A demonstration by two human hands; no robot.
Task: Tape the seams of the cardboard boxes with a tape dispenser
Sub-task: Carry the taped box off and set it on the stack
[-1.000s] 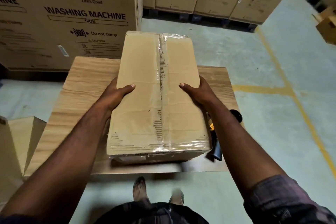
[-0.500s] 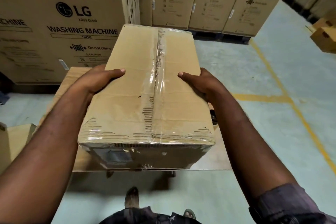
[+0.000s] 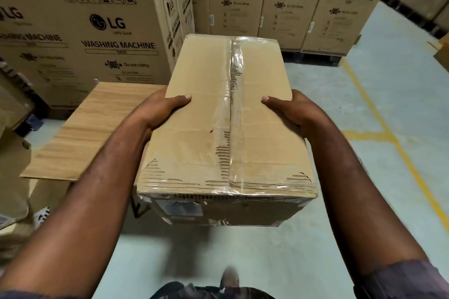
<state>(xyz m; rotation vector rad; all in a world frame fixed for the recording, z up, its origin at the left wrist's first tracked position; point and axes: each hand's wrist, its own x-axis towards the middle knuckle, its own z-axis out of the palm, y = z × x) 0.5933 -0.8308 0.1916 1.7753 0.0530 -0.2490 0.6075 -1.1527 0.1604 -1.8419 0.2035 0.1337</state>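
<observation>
A brown cardboard box (image 3: 201, 143) hangs in the air in front of me, clear tape running down its centre seam and along its near edge. My left hand (image 3: 160, 111) grips its left side with the thumb lying on top. My right hand (image 3: 291, 110) grips the right side the same way. The box is off the wooden table (image 3: 92, 133), which lies behind and to the left. No tape dispenser shows in this view.
Tall washing machine cartons (image 3: 92, 31) stand at the left, and several more (image 3: 291, 7) line the back. Smaller boxes (image 3: 12, 177) sit at the far left. A yellow floor line (image 3: 379, 119) runs along the right on grey concrete.
Both hands have lifted the box off the table and carried it up and to the right. The view has swung right, so the table now sits to the left.
</observation>
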